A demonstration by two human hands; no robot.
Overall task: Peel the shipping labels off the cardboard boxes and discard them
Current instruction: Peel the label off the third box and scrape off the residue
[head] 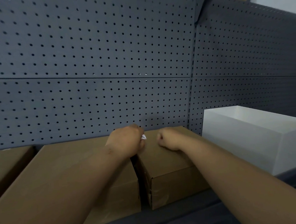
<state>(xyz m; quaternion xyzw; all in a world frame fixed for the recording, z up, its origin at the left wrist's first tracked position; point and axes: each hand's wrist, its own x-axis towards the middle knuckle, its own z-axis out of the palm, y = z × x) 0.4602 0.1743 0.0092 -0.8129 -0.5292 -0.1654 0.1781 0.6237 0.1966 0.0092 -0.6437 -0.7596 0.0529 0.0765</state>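
Observation:
Two brown cardboard boxes stand side by side on a dark shelf: a large one on the left and a smaller one to its right, with a narrow gap between them. My left hand is over the far end of the gap, its fingers closed on a small crumpled white label scrap that pokes out at its right side. My right hand rests as a fist on top of the smaller box, nothing visible in it. No label shows on the box tops.
A white open-topped bin stands right of the smaller box. Part of a third cardboard box shows at the far left. A dark grey pegboard wall rises straight behind the boxes.

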